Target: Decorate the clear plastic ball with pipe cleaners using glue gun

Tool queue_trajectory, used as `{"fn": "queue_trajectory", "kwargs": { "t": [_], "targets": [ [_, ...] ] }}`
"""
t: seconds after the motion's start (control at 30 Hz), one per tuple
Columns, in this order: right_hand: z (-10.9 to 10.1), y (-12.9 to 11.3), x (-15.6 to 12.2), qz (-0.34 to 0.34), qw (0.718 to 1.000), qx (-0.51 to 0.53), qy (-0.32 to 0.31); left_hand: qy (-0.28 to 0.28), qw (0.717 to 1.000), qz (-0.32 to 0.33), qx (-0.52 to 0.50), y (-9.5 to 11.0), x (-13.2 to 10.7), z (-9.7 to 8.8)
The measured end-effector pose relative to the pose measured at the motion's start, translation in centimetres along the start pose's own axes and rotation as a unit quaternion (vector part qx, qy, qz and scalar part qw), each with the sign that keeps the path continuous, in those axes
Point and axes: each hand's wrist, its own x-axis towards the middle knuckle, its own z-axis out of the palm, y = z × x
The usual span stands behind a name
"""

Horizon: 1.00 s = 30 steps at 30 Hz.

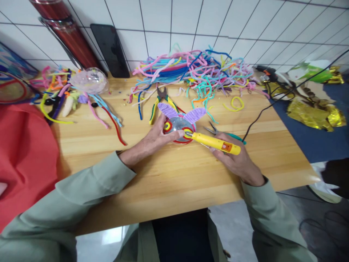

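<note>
My left hand (163, 134) is closed around a clear plastic ball (178, 124) on the wooden table. Two purple pipe-cleaner ears (195, 115) rise from the ball, and round eyes of coiled red and yellow pipe cleaner (168, 126) sit on its front. In my right hand (236, 158) is a yellow hot glue gun (211, 142), its metal nozzle touching or very close to the eye on the right. Behind the ball lie green-and-yellow cutting pliers (163, 95). Teal-handled pliers (231, 135) lie partly hidden behind my right hand.
A heap of coloured pipe cleaners (188, 69) lies along the tiled wall. A black phone (110, 51) and a red flask (68, 32) stand at the back left, near another clear ball (89, 80). Gold foil (313, 111) and a black cord (257, 118) are right; red cloth (27, 156) lies left.
</note>
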Motion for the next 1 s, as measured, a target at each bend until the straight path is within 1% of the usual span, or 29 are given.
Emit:
{"fn": "queue_trajectory", "kwargs": {
  "t": [0.13,0.27,0.4,0.53,0.63,0.73,0.8,0.83,0.93,1.0],
  "targets": [
    [0.0,0.0,0.0,-0.006,1.0,0.005,0.003,0.001,1.0,-0.007,0.002,-0.2,0.0,0.0],
    [0.0,-0.2,0.0,0.01,1.0,0.012,-0.006,0.014,1.0,-0.002,0.002,-0.4,0.2,0.0],
    [0.1,-0.2,0.0,0.011,1.0,0.021,-0.003,0.01,1.0,-0.005,-0.01,-0.2,0.2,0.0],
    [0.1,0.0,0.1,0.006,1.0,0.02,-0.006,0.008,1.0,0.011,-0.014,-0.4,0.4,0.1],
    [0.0,0.0,0.0,0.002,0.999,0.032,-0.005,0.017,1.0,0.022,-0.012,-0.8,0.6,0.2],
    [-0.1,0.1,-0.4,0.028,0.997,0.069,-0.002,0.024,1.0,0.018,-0.006,-0.9,0.7,0.3],
    [0.1,0.4,-0.8,0.063,0.993,0.099,0.027,0.024,1.0,0.014,-0.005,-0.8,0.7,0.3],
    [0.3,0.6,-1.0,0.082,0.988,0.117,0.055,0.022,1.0,0.014,-0.004,-0.8,0.7,0.3],
    [0.4,1.9,-1.1,0.116,0.962,0.164,0.184,0.017,1.0,0.021,0.002,-0.8,0.7,0.2],
    [-0.3,3.1,-0.9,0.123,0.944,0.161,0.259,0.013,1.0,0.024,0.011,-1.2,0.8,0.0]
  ]
}}
